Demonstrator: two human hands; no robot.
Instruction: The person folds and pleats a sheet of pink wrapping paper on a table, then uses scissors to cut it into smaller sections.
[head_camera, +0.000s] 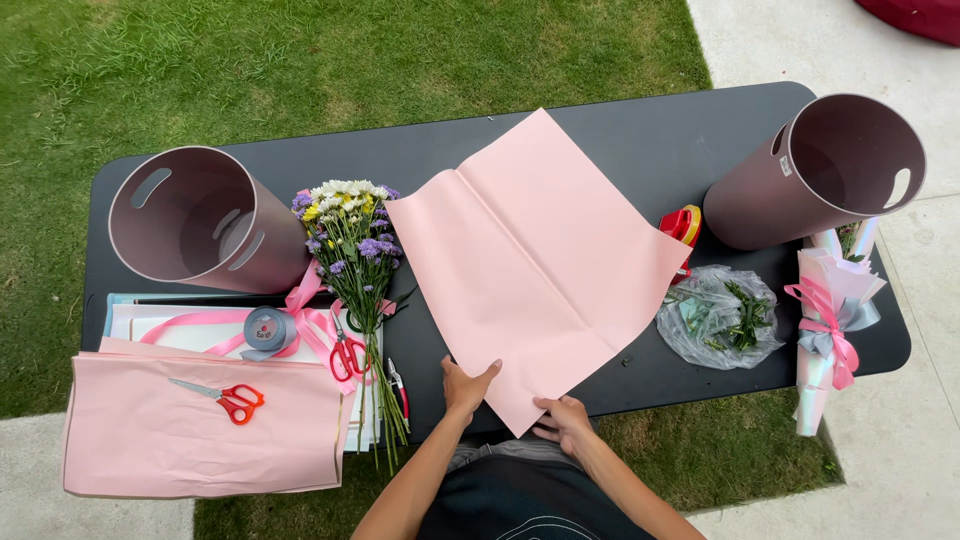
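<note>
Pressing both hands flat, left hand (466, 385) and right hand (565, 420) lay open on pink wrapping paper (535, 265); both mauve buckets (205, 220) (820, 170) sat empty on desk (640, 140).

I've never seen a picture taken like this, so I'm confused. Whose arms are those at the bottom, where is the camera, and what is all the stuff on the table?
The camera sits on a person's head and looks down, so the two bare arms at the bottom are that person's own. There is no machine here. The left hand and the right hand both rest on the near corner of a big pink paper sheet, which lies flat on a black table standing outdoors on grass. Neither hand grips anything.

To the left lie a bunch of flowers, pink ribbon, a roll of grey tape, two red scissors and a stack of pink paper. Two round pinkish buckets lie on their sides. To the right are a clear bag of green stems and a wrapped bouquet.
</note>
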